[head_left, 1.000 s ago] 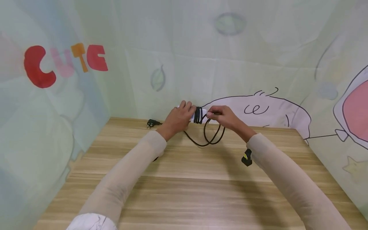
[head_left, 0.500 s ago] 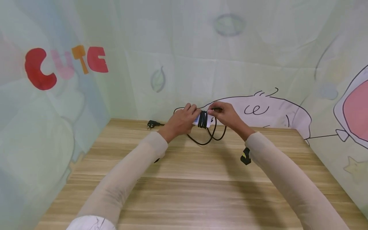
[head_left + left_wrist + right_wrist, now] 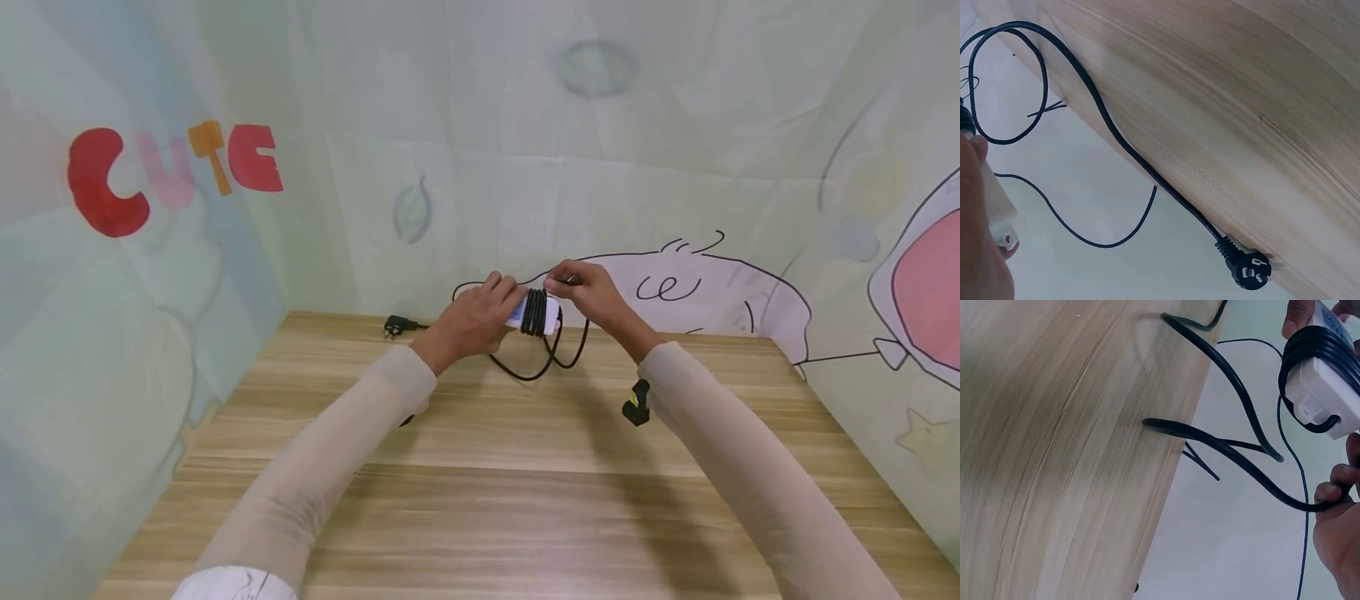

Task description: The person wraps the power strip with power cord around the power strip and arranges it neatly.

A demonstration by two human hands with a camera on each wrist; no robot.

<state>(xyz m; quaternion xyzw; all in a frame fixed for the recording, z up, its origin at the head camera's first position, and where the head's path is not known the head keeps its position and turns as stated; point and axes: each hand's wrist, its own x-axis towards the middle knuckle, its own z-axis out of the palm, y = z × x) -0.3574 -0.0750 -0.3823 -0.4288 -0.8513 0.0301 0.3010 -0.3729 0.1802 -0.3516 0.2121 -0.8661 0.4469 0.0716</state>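
Note:
Held up near the table's back edge is a white power strip (image 3: 552,315) with a blue patch on top. Black cord (image 3: 534,312) is wound around it in several tight turns. My left hand (image 3: 474,318) grips the strip's left part and hides much of it. At the other end, my right hand (image 3: 592,293) pinches the loose cord (image 3: 1254,456) between thumb and fingers. That cord hangs in slack loops below both hands. Its three-pin plug (image 3: 1250,270) lies at the back edge, left of my left hand.
The wood-grain table (image 3: 480,517) stretches from the hands toward me. Right behind it hangs a pale printed cloth (image 3: 495,200), with another on each side. A black piece with a yellow mark (image 3: 637,404) sits at my right wrist.
The power strip and my left hand have shifted slightly right, showing more of the strip's white end. My right hand has risen a little with the cord, and the hanging loops have narrowed.

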